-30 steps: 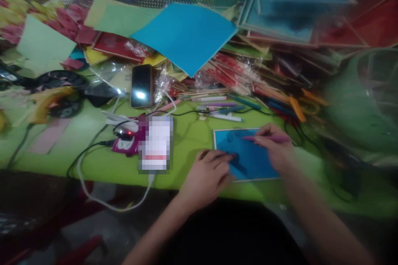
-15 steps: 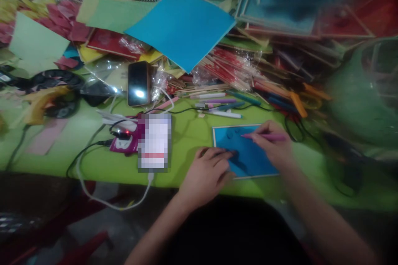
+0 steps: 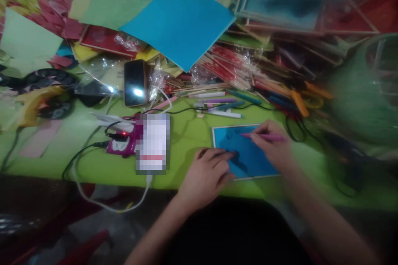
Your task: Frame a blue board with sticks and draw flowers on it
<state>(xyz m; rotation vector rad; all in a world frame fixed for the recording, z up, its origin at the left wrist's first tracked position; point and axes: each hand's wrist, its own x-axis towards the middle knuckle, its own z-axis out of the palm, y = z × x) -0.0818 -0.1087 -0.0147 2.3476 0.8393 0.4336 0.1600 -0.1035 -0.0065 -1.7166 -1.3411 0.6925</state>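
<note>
A blue sheet with pale stick edging (image 3: 258, 161) lies on the green table before me. My right hand (image 3: 275, 145) is closed around a pink marker (image 3: 270, 137), its tip at the upper part of the blue sheet. Small dark curved marks (image 3: 233, 133) show just left of that tip. My left hand (image 3: 211, 172) rests over the sheet's left edge, fingers stretched out and touching the blue surface. My right hand covers the sheet's upper right corner.
Several markers (image 3: 225, 113) lie behind the sheet. Left stand a phone with a blurred screen (image 3: 152, 143), a purple power strip (image 3: 121, 147) and cables. A dark phone (image 3: 135, 83), bundled sticks (image 3: 217, 66), a large blue sheet (image 3: 183, 25) and orange-handled scissors (image 3: 300, 103) lie further back.
The view has shifted slightly, so things on the left appear a little further left. Both hands and the marker stay in nearly the same places on the sheet.
</note>
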